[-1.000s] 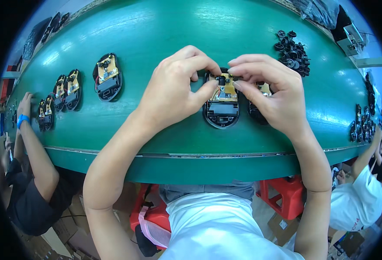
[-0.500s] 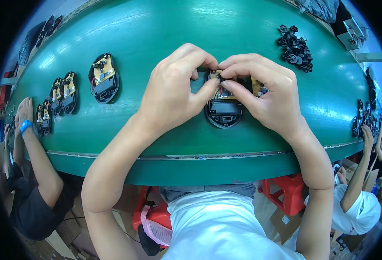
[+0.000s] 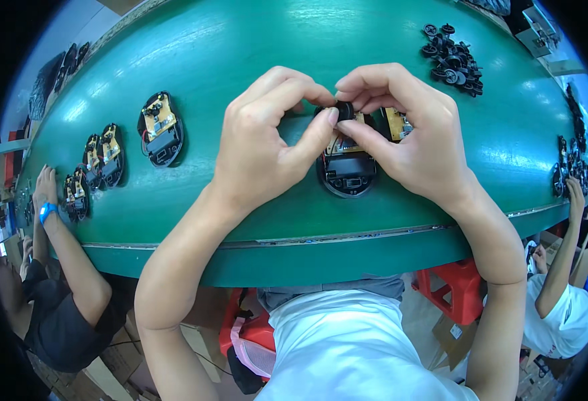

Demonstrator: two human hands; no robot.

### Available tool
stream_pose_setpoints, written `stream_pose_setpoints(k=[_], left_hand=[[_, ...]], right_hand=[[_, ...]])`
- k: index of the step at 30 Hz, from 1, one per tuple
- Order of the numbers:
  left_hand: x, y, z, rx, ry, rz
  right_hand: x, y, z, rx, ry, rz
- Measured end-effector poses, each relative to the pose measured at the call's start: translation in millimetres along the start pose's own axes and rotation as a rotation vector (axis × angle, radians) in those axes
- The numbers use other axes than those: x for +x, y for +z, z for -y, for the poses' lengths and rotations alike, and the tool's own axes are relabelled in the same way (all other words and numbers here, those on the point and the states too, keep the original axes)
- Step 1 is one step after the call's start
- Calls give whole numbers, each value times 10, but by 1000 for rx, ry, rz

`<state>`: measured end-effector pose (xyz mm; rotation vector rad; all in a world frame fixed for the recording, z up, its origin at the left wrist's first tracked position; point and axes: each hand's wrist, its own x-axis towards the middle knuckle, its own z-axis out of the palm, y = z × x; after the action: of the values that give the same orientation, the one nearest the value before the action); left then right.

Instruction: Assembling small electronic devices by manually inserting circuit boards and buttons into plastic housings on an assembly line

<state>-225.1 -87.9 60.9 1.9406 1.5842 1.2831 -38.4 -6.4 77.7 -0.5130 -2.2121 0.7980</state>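
A black mouse base with a tan circuit board lies on the green table in front of me. Over the board's far end, a small black scroll wheel is between my fingertips. My left hand pinches the wheel from the left with thumb and index finger. From the right, my right hand closes on it with curled fingers, its thumb low by the board. My fingers cover part of the board, so I cannot tell whether the wheel is seated. Another circuit board shows partly behind my right hand.
To the left lies a mouse base with its board; several more stand further left near a co-worker's hand. A pile of black scroll wheels sits at the far right. Black parts lie by another person's hand at the right edge.
The black wheel now shows tilted up between my fingertips. My right index finger has lifted away from the left fingers. The whole view has shifted slightly.
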Motion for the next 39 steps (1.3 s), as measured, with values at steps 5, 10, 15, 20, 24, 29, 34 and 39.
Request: stream_pose_setpoints(k=[5, 10, 15, 20, 24, 29, 34, 39], left_hand=[[-12, 22, -13, -1, -16, -37], [-22, 10, -100, 17, -47, -35], [-12, -29, -86, -136, -90, -42], [-17, -58, -94, -117, -77, 8], [-43, -61, -79, -168, -78, 22], [-40, -47, -186, -224, -87, -13], [-27, 2, -156, -137, -3, -20], [-18, 64, -99, 29, 61, 0]], right_hand=[[-18, -25, -4, -32, -48, 18], [-2, -17, 4, -151, -187, -7], [11, -87, -58, -138, -161, 28], [29, -115, -41, -110, -194, 75], [22, -121, 15, 368, 234, 117], [52, -152, 29, 727, 384, 88], [31, -234, 28, 688, 445, 165], [78, -440, -31, 89, 63, 102]])
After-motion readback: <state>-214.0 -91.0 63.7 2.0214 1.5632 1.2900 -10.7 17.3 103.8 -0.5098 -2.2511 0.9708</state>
